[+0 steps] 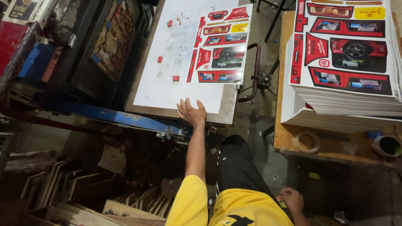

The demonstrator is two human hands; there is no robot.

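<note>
Roll of tape (307, 141) lies on the wooden table (335, 147) at right, near edge. Dark-rimmed cup (387, 145) sits right of it. Blue beam (113, 116) runs across left-centre. Wooden frames (83, 188) stacked near left. Curved maroon handle (253, 71) at centre.

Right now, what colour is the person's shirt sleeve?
Yellow; the sleeve shows best in the head view.
</note>
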